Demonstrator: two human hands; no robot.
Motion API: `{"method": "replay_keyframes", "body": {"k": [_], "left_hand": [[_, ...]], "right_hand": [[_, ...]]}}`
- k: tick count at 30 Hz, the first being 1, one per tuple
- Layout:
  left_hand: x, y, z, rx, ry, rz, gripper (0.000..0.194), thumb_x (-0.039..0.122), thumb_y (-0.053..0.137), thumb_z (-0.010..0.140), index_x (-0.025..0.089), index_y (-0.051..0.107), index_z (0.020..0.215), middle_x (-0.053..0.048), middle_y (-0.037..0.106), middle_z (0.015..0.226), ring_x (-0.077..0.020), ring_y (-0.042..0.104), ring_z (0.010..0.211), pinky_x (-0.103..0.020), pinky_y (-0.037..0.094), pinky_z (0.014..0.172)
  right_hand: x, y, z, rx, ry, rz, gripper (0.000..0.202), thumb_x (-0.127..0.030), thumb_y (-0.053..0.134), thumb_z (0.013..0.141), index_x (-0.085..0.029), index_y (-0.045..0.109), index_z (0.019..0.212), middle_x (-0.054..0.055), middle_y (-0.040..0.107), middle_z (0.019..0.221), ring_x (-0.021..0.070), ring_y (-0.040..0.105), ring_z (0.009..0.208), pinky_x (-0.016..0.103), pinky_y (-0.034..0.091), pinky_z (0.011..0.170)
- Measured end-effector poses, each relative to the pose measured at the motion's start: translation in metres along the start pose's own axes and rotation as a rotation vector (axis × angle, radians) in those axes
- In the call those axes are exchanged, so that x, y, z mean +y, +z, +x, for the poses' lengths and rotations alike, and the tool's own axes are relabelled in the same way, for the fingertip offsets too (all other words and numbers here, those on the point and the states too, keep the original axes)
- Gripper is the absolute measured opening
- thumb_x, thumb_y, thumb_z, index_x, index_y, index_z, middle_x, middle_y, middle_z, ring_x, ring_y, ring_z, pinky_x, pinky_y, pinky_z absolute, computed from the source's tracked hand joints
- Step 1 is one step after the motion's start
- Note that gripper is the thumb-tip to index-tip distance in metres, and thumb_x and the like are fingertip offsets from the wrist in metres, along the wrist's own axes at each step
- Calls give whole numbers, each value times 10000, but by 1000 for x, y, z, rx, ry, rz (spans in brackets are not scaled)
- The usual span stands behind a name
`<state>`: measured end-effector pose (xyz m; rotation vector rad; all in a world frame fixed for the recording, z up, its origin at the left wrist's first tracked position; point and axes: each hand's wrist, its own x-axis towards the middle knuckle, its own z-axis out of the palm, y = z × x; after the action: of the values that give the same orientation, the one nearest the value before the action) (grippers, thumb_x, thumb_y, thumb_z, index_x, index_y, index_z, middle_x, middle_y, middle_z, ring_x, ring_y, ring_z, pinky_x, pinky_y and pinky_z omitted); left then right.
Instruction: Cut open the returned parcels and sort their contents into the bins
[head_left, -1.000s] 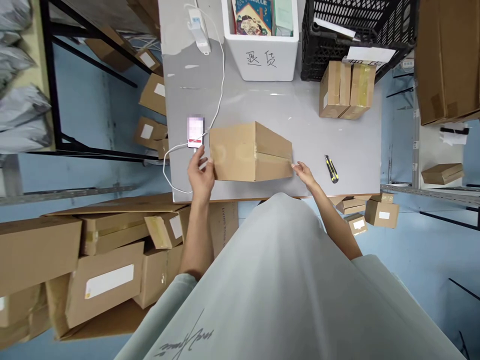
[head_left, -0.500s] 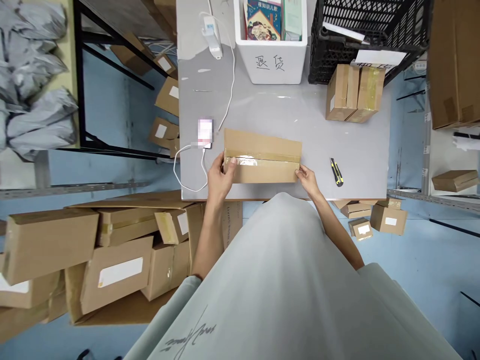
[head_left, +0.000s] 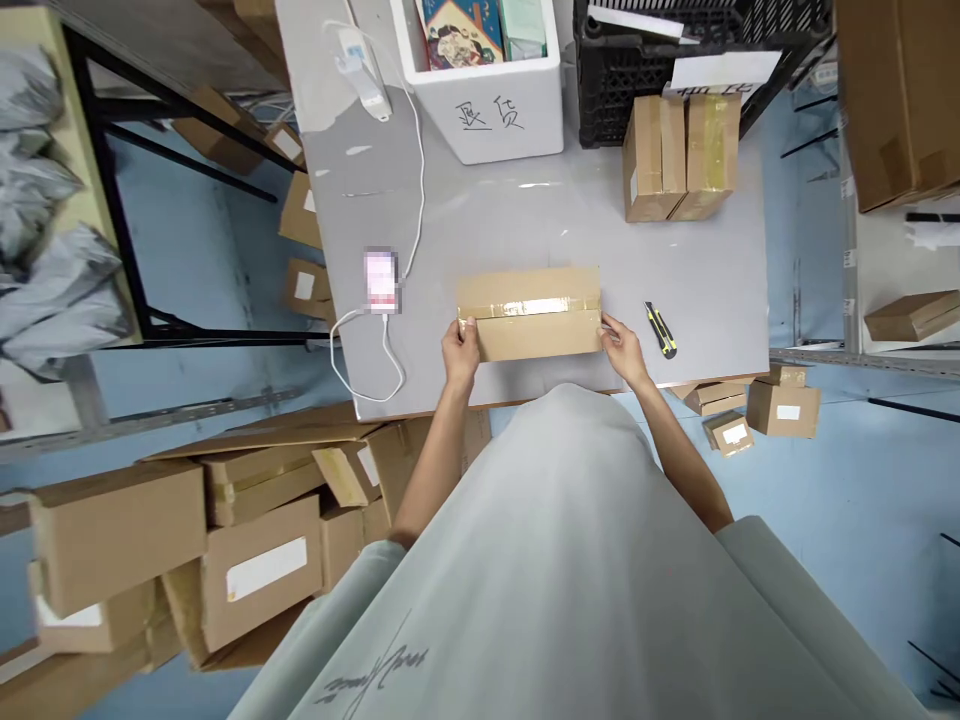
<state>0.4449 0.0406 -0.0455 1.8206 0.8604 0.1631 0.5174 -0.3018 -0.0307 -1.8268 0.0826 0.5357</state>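
Observation:
A long cardboard box (head_left: 529, 338) with clear tape along its middle lies near the front edge of the grey table (head_left: 517, 225). My left hand (head_left: 461, 350) grips its left end, thumb on top. At the right end, the fingers of my right hand (head_left: 621, 347) pinch the corner. A yellow and black box cutter (head_left: 661, 330) lies to the right of my right hand, apart from it. On the left part of the table is a phone (head_left: 382, 280), its screen blurred, with a white cable plugged in.
A white bin (head_left: 499, 115) with books, a black crate (head_left: 622, 95) and two taped boxes (head_left: 679, 160) stand along the back. A power strip (head_left: 366, 80) lies at the back left. Several cartons (head_left: 262, 570) fill the lower left, below the table.
The view has shifted and turned slightly. My left hand has moved to the box's left end, its thumb nearer the edge. The box's tilt has changed a little between both hands.

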Motion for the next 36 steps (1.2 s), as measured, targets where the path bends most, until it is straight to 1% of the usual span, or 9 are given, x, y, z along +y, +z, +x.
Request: {"method": "replay_keyframes", "body": {"k": [3,5,9,12,16,20,24,28,36], "left_hand": [[3,1,9,21,-11,52,572,801,635,1004,232,686,975,-106,805,996,-301,760,1117,-430,638,1068],[7,1,11,29,19,93,590,772,657,1014,207,730,1167,-178,827,1259,-351,736,1364,-514,574,1254],[30,6,3,39,143,217,873,735,761,992,191,586,1652,-264,474,1852,-407,300,1828,-616,190,1516],[59,26,-8,-148,266,343,1056,773,833,944,239,489,1788,-226,315,1954,-428,155,1874,-641,132,1524],[93,61,-14,-561,429,549,1349,832,948,818,276,348,1891,-213,203,1995,-498,41,1873,-737,94,1493],[108,81,-6,-771,455,769,1666,752,1095,646,282,162,1943,-208,-18,2017,-545,-129,1848,-783,-49,1466],[107,80,6,-846,446,876,1793,680,1144,587,291,43,1948,-198,-118,2011,-554,-204,1830,-793,-103,1451],[105,81,11,-865,434,951,1844,664,1158,553,267,17,1947,-209,-132,2007,-573,-219,1821,-803,-84,1453],[109,81,10,-859,432,961,1871,638,1176,519,254,30,1947,-233,-112,2005,-584,-191,1826,-801,-67,1457]], "right_hand": [[14,-16,13,-50,16,41,702,-733,701,1025,-194,827,1457,194,818,1501,353,806,1303,553,665,1156],[26,-38,21,18,36,-67,589,-619,683,1067,-174,831,1422,206,824,1452,352,804,1272,559,642,1181],[55,-78,31,255,212,-548,551,-298,724,1025,-85,726,1534,304,705,1550,421,669,1452,606,505,1301],[76,-89,30,235,371,-745,595,-163,694,993,-5,642,1565,377,629,1578,457,571,1520,603,478,1277],[94,-88,30,222,360,-809,478,-68,536,1021,-28,649,1485,367,624,1567,416,574,1483,584,459,1271],[98,-94,38,212,366,-755,401,-164,655,967,-91,693,1359,318,660,1513,407,648,1372,576,530,1219],[85,-93,39,216,200,-546,357,-296,738,911,-195,710,1252,215,749,1382,372,731,1197,548,613,1131],[54,-71,27,110,3,-344,356,-369,801,884,-279,661,1198,97,837,1147,339,785,1047,507,657,1029],[21,-33,12,26,-17,-237,331,-394,763,912,-312,624,1202,72,878,1147,338,838,1032,476,670,977]]}}
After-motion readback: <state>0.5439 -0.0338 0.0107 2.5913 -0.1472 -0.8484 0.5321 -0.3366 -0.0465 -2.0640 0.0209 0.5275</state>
